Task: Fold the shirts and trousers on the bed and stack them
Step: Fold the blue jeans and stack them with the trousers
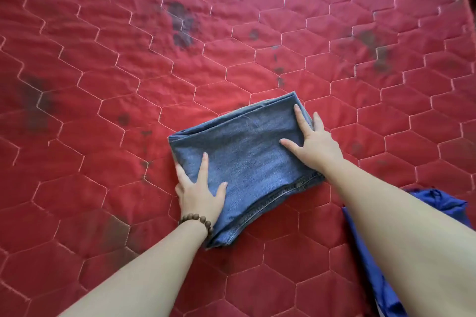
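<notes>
Forearms: mine, nearest the lens, entering from the bottom edge; bead bracelet (197, 222) on the left wrist.
Left hand (199, 194): fingers spread and straight, pressing the near-left edge of the folded jeans (244, 159).
Right hand (313, 141): fingers apart, flat on the far-right edge, clamped on nothing.
Jeans position: just below centre of frame, on the red quilted bed (128, 72).
Jeans look: mid-blue denim, compact rectangle, several layers, stitched hem along the lower right side.
Blue garment (443, 204): lower right, crumpled, probably unfolded.
Step advice: I'd press evenly, square the edges, then slide both palms under to lift.
</notes>
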Action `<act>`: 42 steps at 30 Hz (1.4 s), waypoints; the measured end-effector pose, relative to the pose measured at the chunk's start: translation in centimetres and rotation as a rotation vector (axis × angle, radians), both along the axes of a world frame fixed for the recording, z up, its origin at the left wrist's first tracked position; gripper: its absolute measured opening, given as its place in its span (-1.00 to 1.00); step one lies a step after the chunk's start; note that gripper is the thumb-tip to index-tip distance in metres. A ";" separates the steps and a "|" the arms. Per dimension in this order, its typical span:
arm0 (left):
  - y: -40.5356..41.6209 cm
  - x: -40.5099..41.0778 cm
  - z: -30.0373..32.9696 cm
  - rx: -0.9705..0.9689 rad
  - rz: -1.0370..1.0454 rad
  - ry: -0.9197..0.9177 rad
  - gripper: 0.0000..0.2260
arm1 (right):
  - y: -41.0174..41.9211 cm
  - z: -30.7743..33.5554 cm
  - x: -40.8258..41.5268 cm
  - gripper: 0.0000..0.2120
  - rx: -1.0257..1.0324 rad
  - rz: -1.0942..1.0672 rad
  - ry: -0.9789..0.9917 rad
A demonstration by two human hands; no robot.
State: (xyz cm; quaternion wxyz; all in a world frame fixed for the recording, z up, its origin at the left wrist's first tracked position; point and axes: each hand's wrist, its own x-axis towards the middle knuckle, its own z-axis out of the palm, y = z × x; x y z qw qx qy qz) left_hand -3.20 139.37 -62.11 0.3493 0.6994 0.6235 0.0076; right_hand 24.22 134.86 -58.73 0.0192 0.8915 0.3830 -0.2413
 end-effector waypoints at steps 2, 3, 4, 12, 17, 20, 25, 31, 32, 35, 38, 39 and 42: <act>0.4 0.0 -0.3 0.011 -0.024 0.007 -0.28 | -0.3 -0.8 -0.1 -0.22 0.039 -0.019 0.061; 0.6 -0.2 -0.4 0.011 -0.045 0.009 -0.28 | -0.5 -1.0 -0.3 -0.23 0.056 -0.025 0.051; 0.9 -0.5 -0.4 0.006 -0.063 0.009 -0.28 | -0.8 -1.2 -0.4 -0.23 0.067 -0.035 0.034; 3.1 -2.8 0.4 -0.003 -0.285 0.131 -0.25 | -5.4 -1.4 -6.9 -0.24 0.009 -0.287 -0.062; 3.4 -4.8 0.6 0.083 -0.476 0.300 -0.19 | -9.3 -2.4 -14.6 -0.21 -0.003 -0.516 -0.160; 3.2 -5.2 0.3 0.101 -0.521 0.368 -0.20 | -9.8 -2.4 -15.4 -0.21 -0.010 -0.553 -0.138; 0.6 -4.2 1.7 0.241 -0.611 0.436 -0.26 | -10.5 -0.4 -13.9 -0.22 -0.032 -0.500 0.041; -6.7 -1.8 6.3 0.222 -0.800 0.205 -0.37 | -17.3 4.8 -14.2 -0.28 0.045 -0.325 0.101; -8.0 -1.1 7.1 0.203 -0.819 0.163 -0.38 | -18.9 5.4 -14.1 -0.29 0.041 -0.301 0.095; -12.2 1.2 9.3 0.162 -0.845 0.039 -0.37 | -24.1 7.1 -13.0 -0.33 0.019 -0.292 0.041; -16.7 3.6 10.6 0.149 -0.832 -0.001 -0.32 | -29.1 8.2 -10.4 -0.34 -0.009 -0.311 -0.021; -18.2 4.5 10.8 0.139 -0.824 0.001 -0.30 | -30.6 8.6 -9.1 -0.34 -0.025 -0.301 -0.040; -23.1 8.0 10.7 0.099 -0.783 0.024 -0.23 | -34.3 9.2 -4.0 -0.32 -0.073 -0.176 -0.113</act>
